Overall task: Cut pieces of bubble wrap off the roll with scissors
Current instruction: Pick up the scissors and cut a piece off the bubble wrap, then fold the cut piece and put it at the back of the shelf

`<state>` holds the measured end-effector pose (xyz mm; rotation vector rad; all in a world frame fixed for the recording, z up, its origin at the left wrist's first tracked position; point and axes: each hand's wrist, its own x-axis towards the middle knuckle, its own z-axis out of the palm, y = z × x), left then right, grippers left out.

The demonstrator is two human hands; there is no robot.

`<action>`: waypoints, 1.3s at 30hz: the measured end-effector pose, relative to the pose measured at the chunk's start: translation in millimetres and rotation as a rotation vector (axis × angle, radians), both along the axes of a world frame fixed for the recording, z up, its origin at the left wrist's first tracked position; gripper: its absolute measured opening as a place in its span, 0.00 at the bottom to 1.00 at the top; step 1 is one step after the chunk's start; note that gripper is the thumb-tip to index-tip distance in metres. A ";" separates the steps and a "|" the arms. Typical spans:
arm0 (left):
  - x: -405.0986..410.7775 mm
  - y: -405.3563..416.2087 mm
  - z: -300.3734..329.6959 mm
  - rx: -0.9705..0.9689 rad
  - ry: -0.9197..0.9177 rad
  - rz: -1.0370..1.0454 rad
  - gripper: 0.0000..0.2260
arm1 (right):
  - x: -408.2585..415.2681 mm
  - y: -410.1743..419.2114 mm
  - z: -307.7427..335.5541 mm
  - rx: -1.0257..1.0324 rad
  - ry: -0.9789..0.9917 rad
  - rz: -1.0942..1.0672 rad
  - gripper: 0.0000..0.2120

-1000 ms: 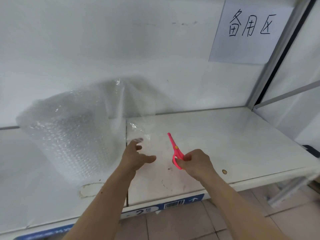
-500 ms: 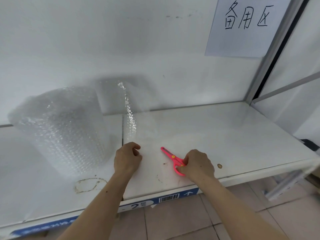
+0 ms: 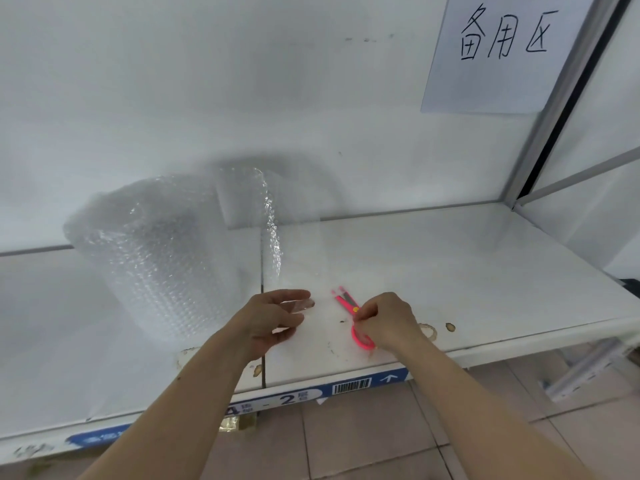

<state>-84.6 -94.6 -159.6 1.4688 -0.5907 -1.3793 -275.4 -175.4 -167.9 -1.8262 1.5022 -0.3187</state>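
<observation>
A large roll of clear bubble wrap [image 3: 152, 251] stands on the left of the white shelf [image 3: 450, 265]. A loose sheet [image 3: 273, 230] runs from it to the right and down onto the shelf. My left hand [image 3: 277, 317] is at the sheet's near edge, thumb above and fingers below, and one fingertip shows blurred through the film. My right hand [image 3: 388, 323] grips the handles of the pink scissors [image 3: 346, 301]. Their blades rest low on the shelf, slightly parted, and point away to the left, just right of my left hand.
A paper sign [image 3: 502, 53] with handwritten characters hangs on the back wall at the upper right. A metal post [image 3: 540, 140] closes the shelf's right end. A blue label strip with a barcode [image 3: 349, 386] runs along the front edge, above a tiled floor [image 3: 363, 438].
My left hand has gone from a fist pressed on the sheet to loosened fingers at its edge. The scissors have come down from upright to the shelf surface.
</observation>
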 end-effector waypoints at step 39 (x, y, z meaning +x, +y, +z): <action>-24.2 -1.2 29.9 -0.097 0.239 0.005 0.15 | -2.3 -2.4 20.5 -0.759 -0.007 0.205 0.12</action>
